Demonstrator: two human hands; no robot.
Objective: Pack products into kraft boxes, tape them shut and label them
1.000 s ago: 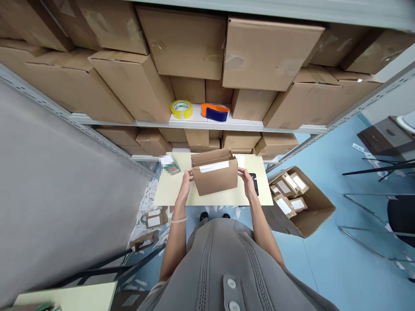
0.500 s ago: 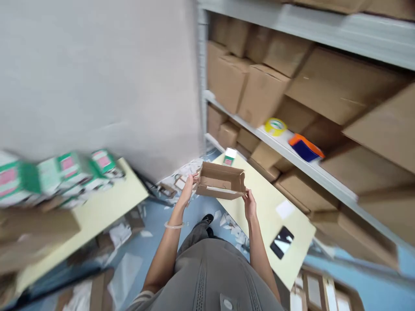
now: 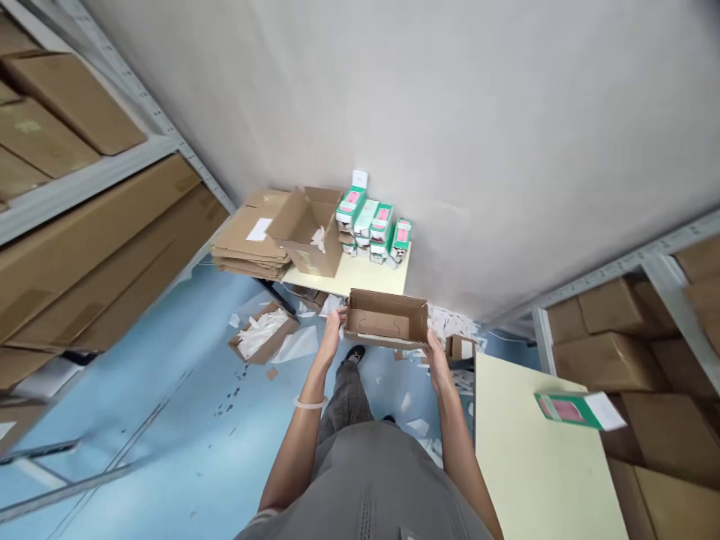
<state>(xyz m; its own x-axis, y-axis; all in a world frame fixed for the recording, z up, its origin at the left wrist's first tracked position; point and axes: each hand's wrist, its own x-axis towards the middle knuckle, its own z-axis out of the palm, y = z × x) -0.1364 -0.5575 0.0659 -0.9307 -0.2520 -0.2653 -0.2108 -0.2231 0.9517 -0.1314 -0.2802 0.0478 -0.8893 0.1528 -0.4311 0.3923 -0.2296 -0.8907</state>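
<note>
A small open cardboard box (image 3: pixel 388 341) is held level in front of my body, its brown inside facing up with nothing in it. My left hand (image 3: pixel 333 330) grips its left end and my right hand (image 3: pixel 436 349) its right end, the fingers partly hidden behind the cardboard. Beyond the box, on a pale yellow table (image 3: pixel 360 283), stand several green and white cartons (image 3: pixel 381 217) with pink panels. Left of them on that table is a larger open cardboard box (image 3: pixel 309 259) with white paper inside.
Flattened cardboard (image 3: pixel 247 232) is stacked at the far table's left. One green carton (image 3: pixel 568 410) lies on the right-hand table (image 3: pixel 534 480). Paper scraps (image 3: pixel 450 322) and a box of white paper (image 3: pixel 264 334) are on the blue floor. Loaded shelves (image 3: pixel 135 161) flank both sides.
My view has turned left, from the right-hand table and shelves towards the far table by the wall. The small box stays between both hands and has turned with me.
</note>
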